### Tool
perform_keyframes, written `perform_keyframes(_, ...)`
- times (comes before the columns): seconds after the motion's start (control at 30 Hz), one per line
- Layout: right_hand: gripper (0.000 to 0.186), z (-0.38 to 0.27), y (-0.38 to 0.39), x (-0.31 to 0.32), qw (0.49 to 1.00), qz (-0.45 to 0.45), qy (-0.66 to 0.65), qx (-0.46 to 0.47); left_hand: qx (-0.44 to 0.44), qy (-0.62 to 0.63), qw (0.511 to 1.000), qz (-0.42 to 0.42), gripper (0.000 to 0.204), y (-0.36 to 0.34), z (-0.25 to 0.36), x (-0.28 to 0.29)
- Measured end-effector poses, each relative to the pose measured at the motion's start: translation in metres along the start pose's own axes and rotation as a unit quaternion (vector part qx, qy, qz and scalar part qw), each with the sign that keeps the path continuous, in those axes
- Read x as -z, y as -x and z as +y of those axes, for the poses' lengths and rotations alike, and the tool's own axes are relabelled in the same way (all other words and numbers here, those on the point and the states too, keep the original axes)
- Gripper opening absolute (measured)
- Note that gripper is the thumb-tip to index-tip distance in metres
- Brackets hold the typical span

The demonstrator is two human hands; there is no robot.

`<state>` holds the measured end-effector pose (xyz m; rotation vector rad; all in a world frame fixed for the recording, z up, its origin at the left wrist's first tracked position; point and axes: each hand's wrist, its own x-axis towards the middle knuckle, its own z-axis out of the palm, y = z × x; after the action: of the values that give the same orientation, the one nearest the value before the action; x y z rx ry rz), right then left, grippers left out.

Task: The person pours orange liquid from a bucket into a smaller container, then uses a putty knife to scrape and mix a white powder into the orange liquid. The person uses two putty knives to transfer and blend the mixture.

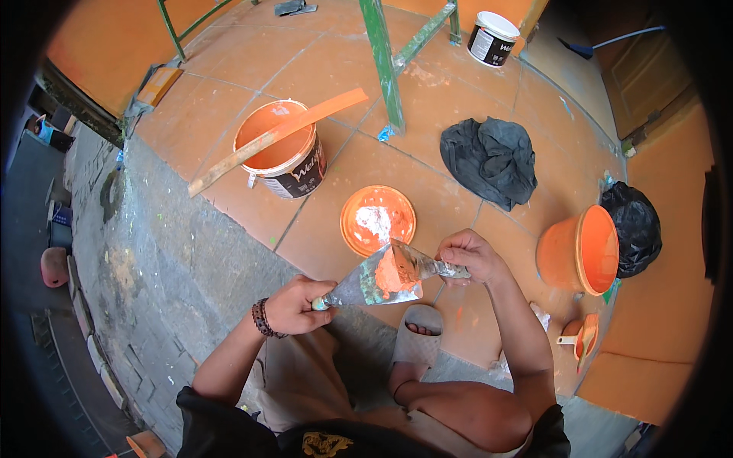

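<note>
My left hand [294,307] is closed around the handle of a wide putty knife [350,288], its blade pointing right over my lap. My right hand [473,258] grips the handle of a second putty knife [410,254], angled left so that the two blades meet. A lump of orange putty [391,272] sits where the blades overlap, hiding part of both. Just beyond them on the tiles lies a round orange lid [349,217] smeared with white and orange paste.
A paint bucket [301,179] with a paint-stained stick [267,139] across its rim stands ahead. Around are a green metal frame [383,69], dark cloth [489,160], orange bucket [560,252], black plastic bag [634,229], brush in a small orange container [586,336], and another paint bucket [491,42].
</note>
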<state>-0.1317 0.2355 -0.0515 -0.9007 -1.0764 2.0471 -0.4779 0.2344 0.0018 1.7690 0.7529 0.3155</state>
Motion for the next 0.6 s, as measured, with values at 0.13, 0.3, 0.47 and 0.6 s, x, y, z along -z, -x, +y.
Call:
perform_keyframes(0.13,0.02,-0.01,0.009,0.011,0.998,0.021,0.03,-0.041,-0.007,0.058,0.998,0.016,0.012,0.004,-0.005,0.0)
perform_keyframes(0.3,0.02,-0.002,0.024,0.015,0.993,0.091,-0.008,0.069,0.004,0.03,0.998,0.047,0.008,0.004,-0.004,0.011)
perform_keyframes(0.47,0.021,0.004,0.008,-0.03,0.954,0.108,0.046,0.277,0.006,0.072,0.996,0.056,0.008,0.001,0.001,0.003)
perform_keyframes(0.6,0.025,0.017,0.0,-0.045,0.939,0.114,0.116,0.303,-0.002,0.091,0.992,0.092,0.012,-0.003,0.002,-0.005)
